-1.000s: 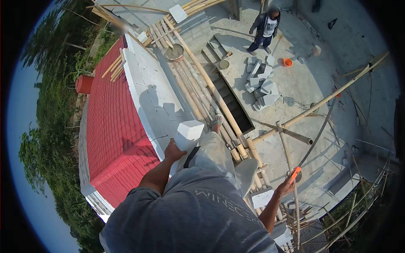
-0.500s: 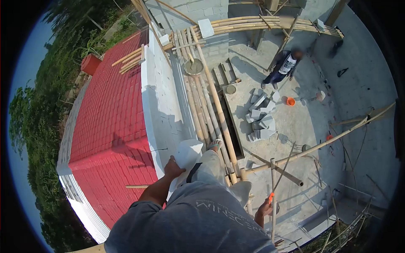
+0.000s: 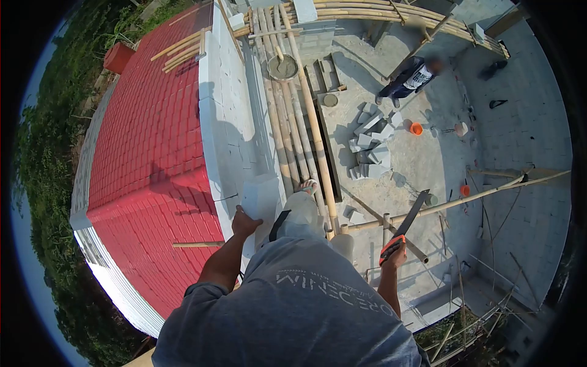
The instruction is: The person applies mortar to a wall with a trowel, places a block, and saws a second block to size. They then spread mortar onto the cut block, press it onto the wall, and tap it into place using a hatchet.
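Observation:
My left hand (image 3: 246, 222) grips the near left edge of a pale wall block (image 3: 262, 194), which rests beside the top of the white block wall (image 3: 229, 144). My right hand (image 3: 397, 251) is closed around the orange and black handle of a handsaw (image 3: 411, 215). The saw's dark blade points up and away, over a bamboo pole and the floor below. My foot (image 3: 309, 186), in a sandal, stands on the bamboo scaffold poles (image 3: 293, 134) right of the wall.
Farther along the scaffold sits a round pan of mortar (image 3: 283, 68). Below lie a heap of grey block pieces (image 3: 372, 147) and orange buckets (image 3: 416, 129). A person (image 3: 408, 81) stands on the floor there. A red tiled roof (image 3: 150, 128) slopes away left; a bamboo pole (image 3: 489, 194) crosses at right.
My right hand has lifted the saw, and its blade has turned to show its broad side. My left hand stays on the block, whose visible face has shifted. The whole view has tilted slightly.

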{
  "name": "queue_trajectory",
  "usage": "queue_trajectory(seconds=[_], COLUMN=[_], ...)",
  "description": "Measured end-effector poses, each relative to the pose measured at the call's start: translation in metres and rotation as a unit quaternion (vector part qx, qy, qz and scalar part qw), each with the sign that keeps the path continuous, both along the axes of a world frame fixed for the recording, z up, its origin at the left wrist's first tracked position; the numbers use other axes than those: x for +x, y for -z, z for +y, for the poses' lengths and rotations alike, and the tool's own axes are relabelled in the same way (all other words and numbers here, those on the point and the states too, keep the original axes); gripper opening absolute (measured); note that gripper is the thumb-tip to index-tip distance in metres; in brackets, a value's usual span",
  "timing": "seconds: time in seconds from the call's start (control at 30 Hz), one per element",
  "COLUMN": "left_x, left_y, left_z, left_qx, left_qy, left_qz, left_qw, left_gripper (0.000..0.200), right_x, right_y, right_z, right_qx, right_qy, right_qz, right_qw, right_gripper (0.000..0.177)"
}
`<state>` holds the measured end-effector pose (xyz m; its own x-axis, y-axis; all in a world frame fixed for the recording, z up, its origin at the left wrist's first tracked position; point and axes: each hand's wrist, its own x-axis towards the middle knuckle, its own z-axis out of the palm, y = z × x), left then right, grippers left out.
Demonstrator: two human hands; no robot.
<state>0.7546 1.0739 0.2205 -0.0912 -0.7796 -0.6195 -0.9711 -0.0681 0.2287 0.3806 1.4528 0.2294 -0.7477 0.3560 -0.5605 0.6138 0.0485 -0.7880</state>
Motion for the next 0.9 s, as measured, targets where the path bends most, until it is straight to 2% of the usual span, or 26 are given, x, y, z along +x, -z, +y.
queue_trajectory(seconds=[0.03, 0.1, 0.27, 0.47, 0.67, 0.77, 0.9], left_x=[0.0, 0.004, 0.018, 0.024, 0.033, 0.031, 0.022], left_y=[-0.004, -0.001, -0.002, -0.01, -0.008, -0.016, -0.024], left_z=[-0.002, -0.009, -0.02, -0.042, -0.058, -0.065, -0.077], left_qx=[-0.001, 0.002, -0.006, -0.008, -0.045, -0.046, -0.024], left_qy=[-0.006, -0.011, -0.019, -0.035, -0.052, -0.07, -0.094], left_qz=[-0.007, -0.014, -0.007, -0.01, -0.009, -0.024, -0.036], left_qw=[1.0, 1.0, 1.0, 0.999, 0.998, 0.996, 0.995], left_gripper=[0.104, 0.104, 0.105, 0.105, 0.108, 0.11, 0.112], right_x=[-0.011, -0.033, -0.075, -0.083, -0.083, -0.077, -0.077], right_y=[-0.006, -0.019, 0.005, 0.008, 0.039, 0.045, 0.082], right_z=[-0.011, -0.033, -0.052, -0.106, -0.124, -0.139, -0.14], right_qx=[0.005, -0.058, -0.061, -0.071, -0.133, -0.123, -0.135], right_qy=[0.0, -0.005, -0.001, 0.04, -0.024, -0.048, -0.096], right_qz=[-0.001, -0.005, -0.026, -0.032, -0.076, -0.101, -0.14], right_qw=[1.0, 0.998, 0.998, 0.996, 0.988, 0.986, 0.976], right_gripper=[0.037, 0.037, 0.034, 0.033, 0.033, 0.034, 0.034])
